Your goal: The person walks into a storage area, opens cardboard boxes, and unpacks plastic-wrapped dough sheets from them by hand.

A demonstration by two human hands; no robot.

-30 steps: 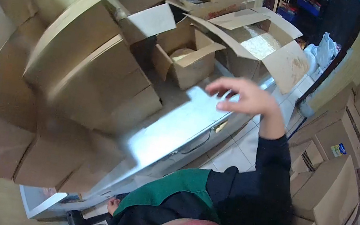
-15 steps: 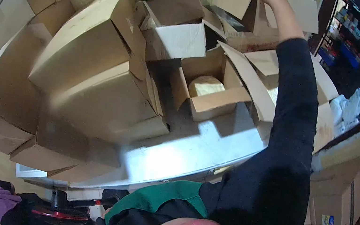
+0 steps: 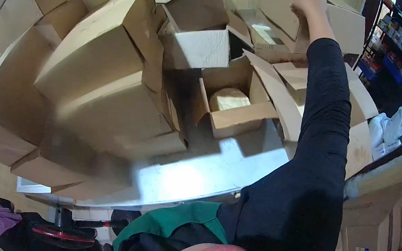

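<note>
My right hand [image 3: 309,6] reaches far forward to an open cardboard box [image 3: 277,49] at the back. Its fingers are curled closed at the edge of a brown box flap [image 3: 274,5]; the fingertips are partly hidden. Nearer to me, an open cardboard box [image 3: 237,126] holds a pale, rounded thing [image 3: 231,101]. Between that box and my forearm stands a raised flap [image 3: 275,93]. My left hand is out of view.
Large cardboard boxes [image 3: 109,99] crowd the left, and a white-sided box [image 3: 200,48] lies tipped at the back. White plastic bags [image 3: 389,130] and a stocked shelf [image 3: 393,40] are at right. More boxes [image 3: 371,234] stand lower right.
My right hand has moved slightly right and nearer to me. The flap beside it has shifted right, and more of the back box's inside shows.
</note>
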